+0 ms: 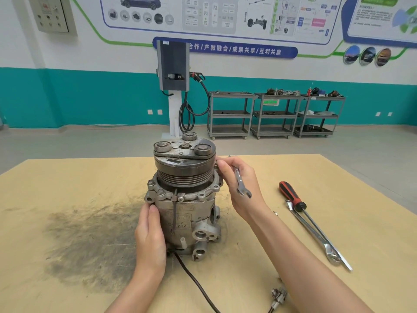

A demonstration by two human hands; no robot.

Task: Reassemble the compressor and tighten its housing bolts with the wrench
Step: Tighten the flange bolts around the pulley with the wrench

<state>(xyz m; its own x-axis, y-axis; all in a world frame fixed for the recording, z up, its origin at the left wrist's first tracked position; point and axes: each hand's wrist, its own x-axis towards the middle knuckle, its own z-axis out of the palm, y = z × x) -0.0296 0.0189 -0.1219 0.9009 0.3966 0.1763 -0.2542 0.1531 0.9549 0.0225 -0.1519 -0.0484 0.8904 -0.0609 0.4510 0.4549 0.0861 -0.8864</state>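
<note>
- While the compressor (184,195) stands upright dead centre on the wooden tabletop (259,256), pulley end up, the left hand (150,233) rests flat against its housing at about 8 o'clock, fingers straight and together.
- Right hand (239,184) is at 3 o'clock of the pulley, fingers curled round a small open-end wrench (241,182); the free jaw end pokes out toward the wrist, the far end is hidden up by the flange, so can't tell if it's on a bolt.
- Over at 4 o'clock, well apart from the compressor, a red-and-black screwdriver (293,197) lies crossed over a long combination wrench (316,236).
- Black cable (196,281) trails from the base toward 6 o'clock, with a small plug connector (278,298) near the bottom edge.
- Dark greasy smear (90,240) on the board at 9 o'clock.
</note>
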